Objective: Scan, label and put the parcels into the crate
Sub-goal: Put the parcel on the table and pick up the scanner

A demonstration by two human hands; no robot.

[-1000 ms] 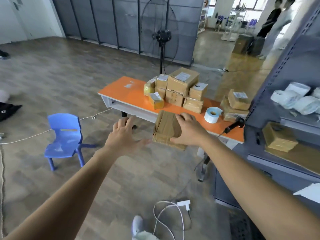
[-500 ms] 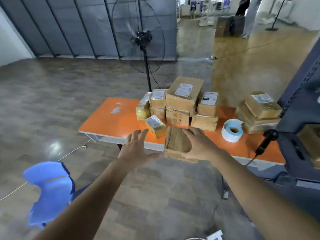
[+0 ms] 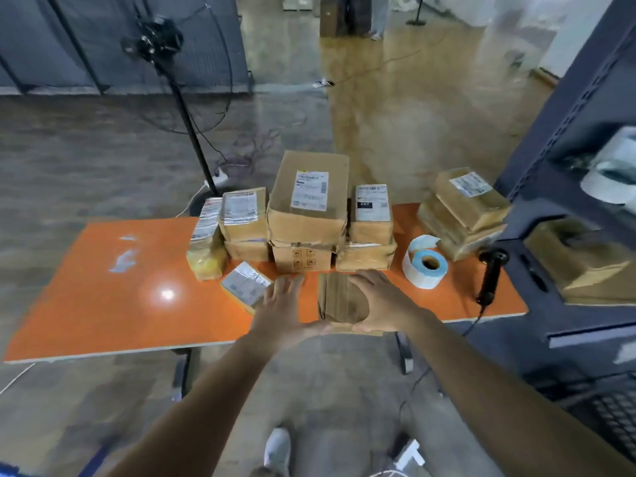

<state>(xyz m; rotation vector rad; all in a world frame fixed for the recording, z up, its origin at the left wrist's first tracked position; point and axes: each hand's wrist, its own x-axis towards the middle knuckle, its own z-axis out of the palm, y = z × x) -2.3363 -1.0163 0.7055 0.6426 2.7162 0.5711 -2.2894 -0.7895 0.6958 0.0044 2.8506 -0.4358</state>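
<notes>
My right hand (image 3: pixel 382 304) grips a taped brown parcel (image 3: pixel 339 301) over the front edge of the orange table (image 3: pixel 113 304). My left hand (image 3: pixel 284 311) is spread flat just left of that parcel, its thumb reaching under the parcel's near edge. Behind stands a stack of labelled cardboard parcels (image 3: pixel 308 208). A small labelled parcel (image 3: pixel 242 285) lies flat by my left fingers. A roll of blue-cored labels (image 3: pixel 425 265) and a black handheld scanner (image 3: pixel 490 275) sit on the right part of the table. No crate is in view.
A second pile of parcels (image 3: pixel 463 208) lies at the table's far right. A dark metal shelf rack (image 3: pixel 585 187) holding boxes stands against the right side. A pedestal fan (image 3: pixel 161 46) stands behind the table. Cables run over the floor.
I have stepped up to the table, and my right hand has carried the brown parcel over its front edge. My left hand has closed in beside the parcel. The blue chair has left the view.
</notes>
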